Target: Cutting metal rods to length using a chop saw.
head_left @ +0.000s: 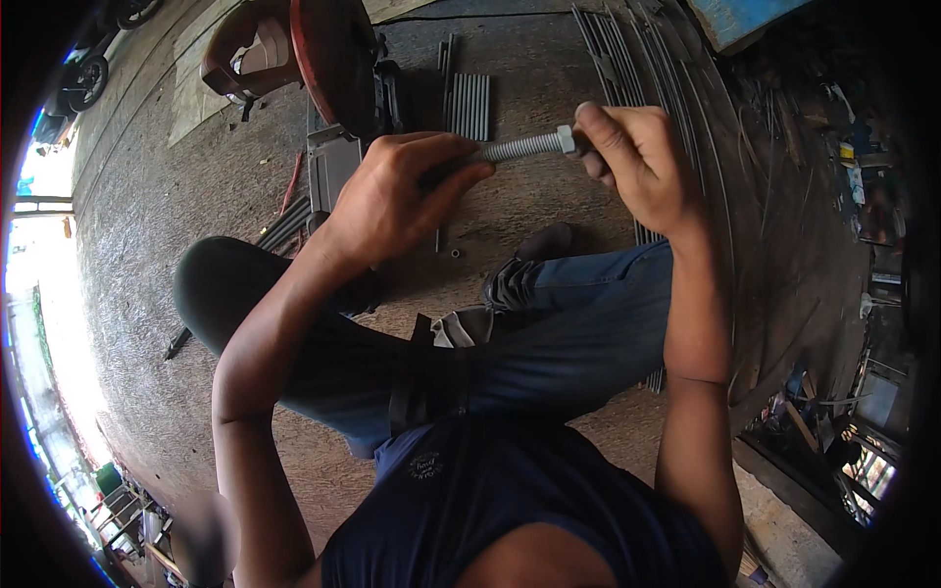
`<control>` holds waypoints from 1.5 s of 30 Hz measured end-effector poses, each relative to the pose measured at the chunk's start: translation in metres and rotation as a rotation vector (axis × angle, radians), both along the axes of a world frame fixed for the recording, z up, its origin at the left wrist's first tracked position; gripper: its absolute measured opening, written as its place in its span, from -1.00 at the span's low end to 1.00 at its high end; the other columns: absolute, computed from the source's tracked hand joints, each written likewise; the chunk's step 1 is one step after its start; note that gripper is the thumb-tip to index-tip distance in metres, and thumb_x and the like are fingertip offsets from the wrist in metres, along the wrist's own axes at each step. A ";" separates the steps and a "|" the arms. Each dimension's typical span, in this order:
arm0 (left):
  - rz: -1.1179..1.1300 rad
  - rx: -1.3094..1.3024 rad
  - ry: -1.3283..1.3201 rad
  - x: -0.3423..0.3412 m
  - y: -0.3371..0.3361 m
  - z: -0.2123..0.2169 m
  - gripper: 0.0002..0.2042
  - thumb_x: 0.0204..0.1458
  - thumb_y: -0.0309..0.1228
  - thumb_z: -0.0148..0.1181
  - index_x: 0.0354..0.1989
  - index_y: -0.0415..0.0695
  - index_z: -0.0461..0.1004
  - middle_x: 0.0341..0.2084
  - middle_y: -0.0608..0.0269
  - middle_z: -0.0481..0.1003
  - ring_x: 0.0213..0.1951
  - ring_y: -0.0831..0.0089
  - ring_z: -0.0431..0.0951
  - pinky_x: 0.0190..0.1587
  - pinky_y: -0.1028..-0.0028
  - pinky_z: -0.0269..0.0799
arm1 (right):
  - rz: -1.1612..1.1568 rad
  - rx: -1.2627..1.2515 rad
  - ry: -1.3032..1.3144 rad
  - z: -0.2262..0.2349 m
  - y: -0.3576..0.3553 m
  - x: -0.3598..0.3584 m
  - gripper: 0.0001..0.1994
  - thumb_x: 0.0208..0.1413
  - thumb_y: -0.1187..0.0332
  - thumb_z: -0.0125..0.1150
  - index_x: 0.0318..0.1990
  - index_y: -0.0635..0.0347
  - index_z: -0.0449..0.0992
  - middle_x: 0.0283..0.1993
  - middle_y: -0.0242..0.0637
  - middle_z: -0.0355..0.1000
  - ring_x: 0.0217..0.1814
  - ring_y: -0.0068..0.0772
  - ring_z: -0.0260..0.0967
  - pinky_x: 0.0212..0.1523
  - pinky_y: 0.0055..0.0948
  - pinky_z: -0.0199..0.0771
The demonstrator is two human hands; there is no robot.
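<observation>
Blue jeans bend below me; past them my left hand grips a grey threaded rod, held between both hands, while my right hand pinches the hex nut on it; beyond, short grey rods lie on the floor

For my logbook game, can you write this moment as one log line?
left hand: holds threaded rod | right hand: curled beside nut on rod | beyond: row of grey rods

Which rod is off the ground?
The grey threaded rod gripped in the left hand, its hex piece by the right hand. The short rods in a row and the long rods at upper right lie on the ground.
</observation>
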State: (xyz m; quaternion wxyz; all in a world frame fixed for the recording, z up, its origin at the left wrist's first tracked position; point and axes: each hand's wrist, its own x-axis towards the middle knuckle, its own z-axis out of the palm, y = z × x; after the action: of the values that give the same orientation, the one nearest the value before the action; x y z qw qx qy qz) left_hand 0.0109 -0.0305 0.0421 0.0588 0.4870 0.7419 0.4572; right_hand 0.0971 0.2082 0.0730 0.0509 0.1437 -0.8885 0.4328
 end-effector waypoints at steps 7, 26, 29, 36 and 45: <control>0.009 -0.023 -0.046 0.001 0.000 0.001 -0.77 0.06 -0.47 0.23 -0.20 -0.42 0.50 -0.53 0.04 0.53 -0.55 0.40 0.57 -0.50 0.46 0.41 | -0.013 -0.067 0.172 -0.007 0.004 0.001 -0.77 0.08 0.31 0.30 -0.20 0.26 0.51 -0.51 -0.41 0.40 -0.51 -0.63 0.31 -0.44 -0.58 0.37; -0.002 -0.005 -0.011 0.001 0.000 -0.002 -0.79 0.06 -0.48 0.23 -0.21 -0.41 0.50 -0.54 0.07 0.53 -0.59 0.46 0.56 -0.55 0.49 0.40 | -0.010 -0.157 0.186 -0.011 -0.001 0.002 -0.76 0.14 0.24 0.24 -0.27 0.27 0.51 -0.52 -0.37 0.42 -0.52 -0.59 0.37 -0.49 -0.58 0.38; -0.002 -0.019 -0.011 0.001 0.000 -0.003 -0.79 0.06 -0.49 0.23 -0.21 -0.41 0.50 -0.53 0.07 0.54 -0.58 0.45 0.57 -0.55 0.49 0.41 | -0.057 0.090 -0.062 -0.010 -0.003 0.002 -0.66 0.08 0.14 0.30 -0.20 0.27 0.49 -0.52 -0.37 0.41 -0.52 -0.61 0.35 -0.48 -0.60 0.39; -0.011 -0.020 0.007 0.001 0.001 -0.005 -0.79 0.06 -0.49 0.23 -0.21 -0.41 0.50 -0.53 0.09 0.53 -0.58 0.45 0.57 -0.55 0.50 0.41 | -0.086 0.028 0.083 -0.016 -0.001 0.005 -0.72 0.18 0.22 0.21 -0.47 0.25 0.51 -0.71 -0.45 0.28 -0.64 -0.63 0.26 -0.61 -0.55 0.18; 0.012 -0.023 -0.010 0.001 0.002 -0.006 -0.79 0.05 -0.49 0.23 -0.21 -0.41 0.50 -0.54 0.07 0.53 -0.58 0.44 0.56 -0.54 0.48 0.40 | 0.008 -0.379 0.356 -0.021 -0.008 -0.005 -0.74 0.17 0.18 0.21 -0.29 0.23 0.50 -0.57 -0.43 0.35 -0.50 -0.60 0.32 -0.45 -0.57 0.32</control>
State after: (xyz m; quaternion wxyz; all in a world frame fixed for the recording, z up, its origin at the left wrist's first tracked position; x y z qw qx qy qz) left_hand 0.0123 -0.0280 0.0364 0.0653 0.4794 0.7497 0.4514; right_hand 0.0922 0.2001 0.0521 0.2307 0.2091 -0.7681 0.5596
